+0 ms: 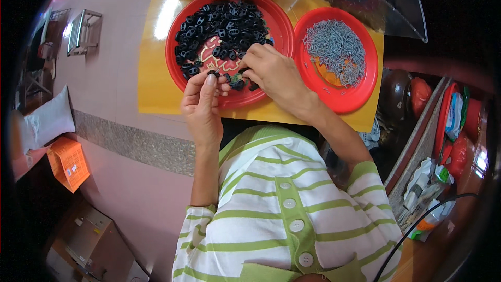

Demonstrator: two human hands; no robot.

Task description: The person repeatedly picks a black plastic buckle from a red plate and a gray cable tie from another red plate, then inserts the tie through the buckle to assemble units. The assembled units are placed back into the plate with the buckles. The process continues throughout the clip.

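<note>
A large red tray [286,26] holds a heap of small black plastic pieces [224,23], each with two holes. At its near edge my left hand [202,94] pinches one black plastic piece [213,73] between thumb and fingertips. Over the tray's near right part is my right hand [271,73], fingers bent down among the pieces; its fingertips are partly hidden, so what they grip does not show clearly. Right of the tray, a smaller red plate [338,105] carries a pile of small grey screws [334,47].
Both red containers stand on a yellow table [156,96]. A clear plastic bin [389,5] with black pieces sits at the far right. Left on the floor are a metal stool [83,31], a white sack [49,120] and an orange basket [68,163]. Bags crowd the right side.
</note>
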